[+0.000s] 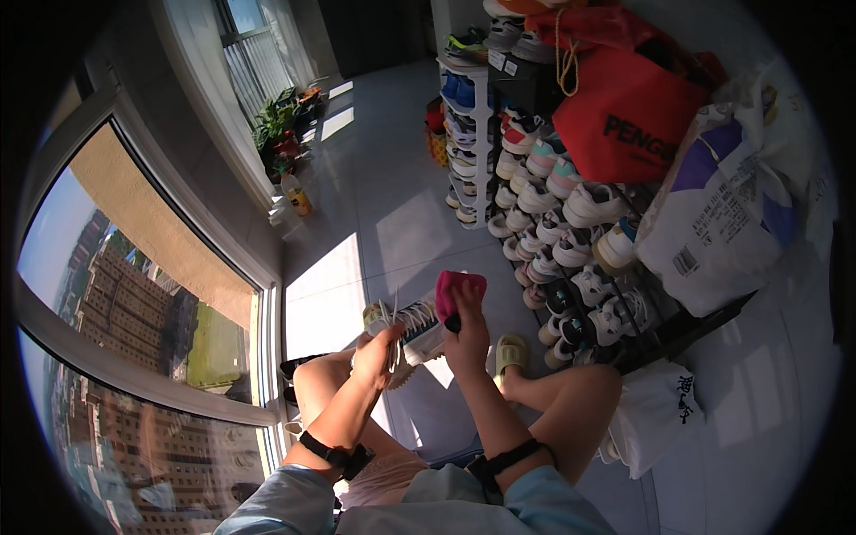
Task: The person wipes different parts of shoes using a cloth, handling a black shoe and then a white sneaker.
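A lace-up sneaker (422,336), pale with dark panels and a chunky sole, is held above the floor between my knees. My left hand (376,356) grips it near the ankle opening, with loose white laces around the fingers. In my right hand (467,336) is a bright pink cleaning pad or cloth (449,294) with a small black part beneath it. The pad is at the far end of the shoe and hides that end; whether it presses on the surface I cannot tell.
A low rack of several shoes (552,227) stands to the right, topped by a red drawstring bag (628,114) and a white plastic bag (709,214). Behind is a white shoe tower (480,147). A window (267,341) borders the left; a bottle (296,194) and potted plants (277,120) stand farther off.
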A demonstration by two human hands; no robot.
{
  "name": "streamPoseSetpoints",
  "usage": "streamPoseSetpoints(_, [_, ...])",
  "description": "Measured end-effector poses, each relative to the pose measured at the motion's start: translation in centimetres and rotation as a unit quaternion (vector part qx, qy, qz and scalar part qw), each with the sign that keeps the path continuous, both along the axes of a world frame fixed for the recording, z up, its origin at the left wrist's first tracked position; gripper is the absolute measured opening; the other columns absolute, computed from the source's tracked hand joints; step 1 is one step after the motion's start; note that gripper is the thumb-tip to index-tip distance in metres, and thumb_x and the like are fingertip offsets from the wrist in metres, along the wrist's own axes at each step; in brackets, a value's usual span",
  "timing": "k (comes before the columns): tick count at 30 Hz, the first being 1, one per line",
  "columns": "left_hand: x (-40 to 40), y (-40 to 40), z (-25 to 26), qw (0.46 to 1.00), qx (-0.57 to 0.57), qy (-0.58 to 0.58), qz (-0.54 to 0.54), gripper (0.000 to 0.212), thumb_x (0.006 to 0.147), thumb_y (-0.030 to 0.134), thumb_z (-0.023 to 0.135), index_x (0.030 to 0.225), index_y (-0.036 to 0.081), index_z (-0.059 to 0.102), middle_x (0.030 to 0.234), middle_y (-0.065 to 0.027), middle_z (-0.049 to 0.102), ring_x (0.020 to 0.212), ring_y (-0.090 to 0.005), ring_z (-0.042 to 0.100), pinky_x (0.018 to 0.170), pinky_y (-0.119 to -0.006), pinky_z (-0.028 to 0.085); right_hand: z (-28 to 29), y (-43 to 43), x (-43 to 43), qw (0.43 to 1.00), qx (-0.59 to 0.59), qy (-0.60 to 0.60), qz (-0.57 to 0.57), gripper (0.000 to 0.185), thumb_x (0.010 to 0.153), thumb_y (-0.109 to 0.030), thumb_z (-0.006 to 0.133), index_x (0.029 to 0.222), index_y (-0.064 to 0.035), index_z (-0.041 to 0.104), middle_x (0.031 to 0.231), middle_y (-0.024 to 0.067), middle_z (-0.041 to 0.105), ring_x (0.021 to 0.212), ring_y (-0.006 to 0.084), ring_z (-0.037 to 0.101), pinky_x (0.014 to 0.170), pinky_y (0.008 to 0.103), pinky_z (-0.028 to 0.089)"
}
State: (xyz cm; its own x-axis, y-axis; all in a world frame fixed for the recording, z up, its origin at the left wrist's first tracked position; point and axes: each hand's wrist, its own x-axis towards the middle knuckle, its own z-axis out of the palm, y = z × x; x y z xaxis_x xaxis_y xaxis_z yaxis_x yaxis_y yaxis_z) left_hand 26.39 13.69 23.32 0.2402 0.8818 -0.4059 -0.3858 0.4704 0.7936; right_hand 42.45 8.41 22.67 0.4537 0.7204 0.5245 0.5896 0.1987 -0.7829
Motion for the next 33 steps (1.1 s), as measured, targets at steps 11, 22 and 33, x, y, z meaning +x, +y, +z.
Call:
streamPoseSetpoints(11, [0.7,2.8,0.1,0.968,-0.054,-0.241,-0.035,0.035,0.097,0.021,0.041,0.12,-0.005,0.045,0.112,-0.0203,0.058,0.101,-0.031,0.06,0.09,-0.042,0.051,-1.5,-1.4,-6.4,0.987,-0.064,0.102,0.104,0.051,0.081,-0.003,0.056,0.131,-0.0096,0.048,0.134,0.0185,0.047,0.129,0.0355,0.04,0.103,0.0426,0.038])
streamPoseSetpoints(22, [-0.1,4.8,0.8,0.951,-0.032,-0.3,-0.064,0.041,0.093,0.014,0.042,0.128,-0.007,0.038,0.121,-0.0255,0.052,0.109,-0.0373,0.055,0.093,-0.048,0.048,-4.4,-2.6,-5.1,0.973,-0.123,0.175,0.091,0.035,0.09,-0.015,0.054,0.123,-0.0036,0.054,0.103,0.0158,0.065,0.096,0.0292,0.062,0.084,0.0368,0.047])
streamPoseSetpoints(33, [1.0,0.2,4.0,0.984,0.119,-0.06,-0.116,0.036,0.091,0.015,0.057,0.119,-0.006,0.051,0.114,-0.0174,0.06,0.103,-0.0256,0.06,0.089,-0.035,0.05,-3.9,-1.3,-2.9,0.614,-0.141,0.76,0.16,0.042,0.097,-0.032,0.044,0.135,-0.0157,0.04,0.136,0.0049,0.046,0.127,0.0219,0.042,0.102,0.0467,0.036])
